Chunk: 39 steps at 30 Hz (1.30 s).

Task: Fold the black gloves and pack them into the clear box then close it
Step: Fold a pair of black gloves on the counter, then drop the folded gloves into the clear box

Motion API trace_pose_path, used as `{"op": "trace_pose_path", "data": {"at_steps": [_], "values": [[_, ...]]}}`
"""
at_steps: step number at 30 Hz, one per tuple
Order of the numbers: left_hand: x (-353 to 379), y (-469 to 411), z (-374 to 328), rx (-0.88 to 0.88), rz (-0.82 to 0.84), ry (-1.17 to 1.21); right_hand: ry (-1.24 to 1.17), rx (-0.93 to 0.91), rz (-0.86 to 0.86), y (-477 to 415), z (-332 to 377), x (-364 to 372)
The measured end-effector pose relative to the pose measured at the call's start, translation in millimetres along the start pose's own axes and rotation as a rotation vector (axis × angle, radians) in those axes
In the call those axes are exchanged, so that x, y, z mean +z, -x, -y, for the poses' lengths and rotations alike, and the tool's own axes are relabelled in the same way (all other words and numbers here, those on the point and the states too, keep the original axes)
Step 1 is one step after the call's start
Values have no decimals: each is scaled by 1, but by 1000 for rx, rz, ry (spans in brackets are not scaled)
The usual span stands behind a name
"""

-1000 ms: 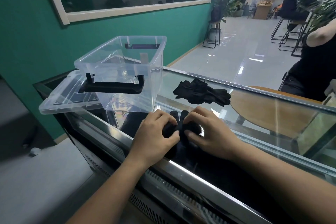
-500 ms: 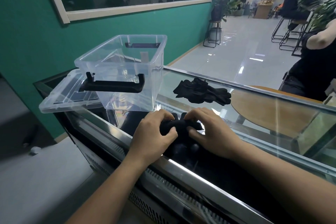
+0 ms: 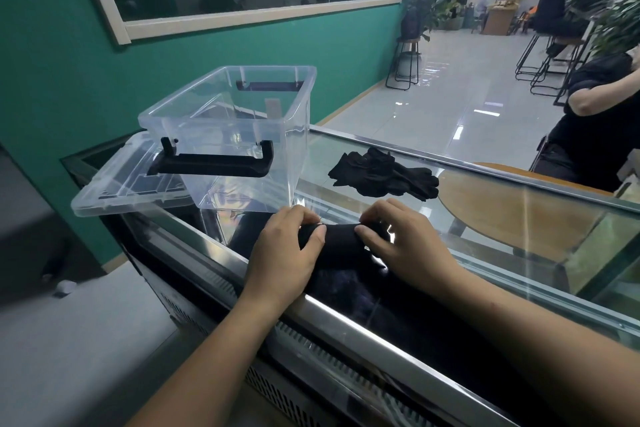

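Note:
A folded black glove (image 3: 339, 242) lies on the glass counter top (image 3: 519, 253) between my hands. My left hand (image 3: 287, 253) pinches its left end and my right hand (image 3: 405, 246) pinches its right end. The glove's fingers are tucked out of sight. Further back lies a loose heap of black gloves (image 3: 382, 174). The clear box (image 3: 235, 135) stands open and empty to the left, with a black handle on its near side. Its clear lid (image 3: 117, 191) lies flat beside and partly under it at the counter's left end.
The counter's metal front edge (image 3: 346, 319) runs diagonally below my wrists. A person in black (image 3: 602, 121) sits at the far right behind the counter. A teal wall stands to the left; bar stools and plants stand in the room beyond.
My hands have moved apart along the glove, which now lies as a longer folded roll. Its fingers, seen sticking up earlier, are folded in.

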<state>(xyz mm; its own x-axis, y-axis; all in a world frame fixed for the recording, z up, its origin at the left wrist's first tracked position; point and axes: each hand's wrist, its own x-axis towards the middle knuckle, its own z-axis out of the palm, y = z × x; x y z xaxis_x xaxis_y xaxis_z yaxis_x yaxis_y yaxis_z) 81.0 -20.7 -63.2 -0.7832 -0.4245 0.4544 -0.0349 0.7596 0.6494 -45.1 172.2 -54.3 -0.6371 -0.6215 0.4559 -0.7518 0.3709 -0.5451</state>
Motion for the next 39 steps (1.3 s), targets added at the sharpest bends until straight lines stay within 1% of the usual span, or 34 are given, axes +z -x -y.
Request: {"op": "trace_pose_path", "data": {"at_steps": [5,7,11,14,18,22,27,32,36,39], "values": [[-1,3,1,89,-62,-15,5,2,-38,1,-2,1],[-2,5,0,128,-64,-15,22,-34,-51,1,-1,0],[-3,7,-4,119,-14,25,48,-134,-13,2,0,-2],[-5,8,-5,104,56,47,36,-137,8,4,3,-3],[-6,6,-5,107,129,3,42,-156,117,4,1,-5],[-7,7,-5,122,126,18,104,-188,135,5,-2,-4],[-10,3,-6,194,121,28,139,-257,132,7,5,-10],[-29,-22,-18,353,134,-38,144,-285,39,-2,21,-27],[-64,-61,-44,509,31,-138,170,-336,-61,-36,53,-58],[-98,-89,-63,590,-37,-167,189,-368,-132,-70,83,-79]]}}
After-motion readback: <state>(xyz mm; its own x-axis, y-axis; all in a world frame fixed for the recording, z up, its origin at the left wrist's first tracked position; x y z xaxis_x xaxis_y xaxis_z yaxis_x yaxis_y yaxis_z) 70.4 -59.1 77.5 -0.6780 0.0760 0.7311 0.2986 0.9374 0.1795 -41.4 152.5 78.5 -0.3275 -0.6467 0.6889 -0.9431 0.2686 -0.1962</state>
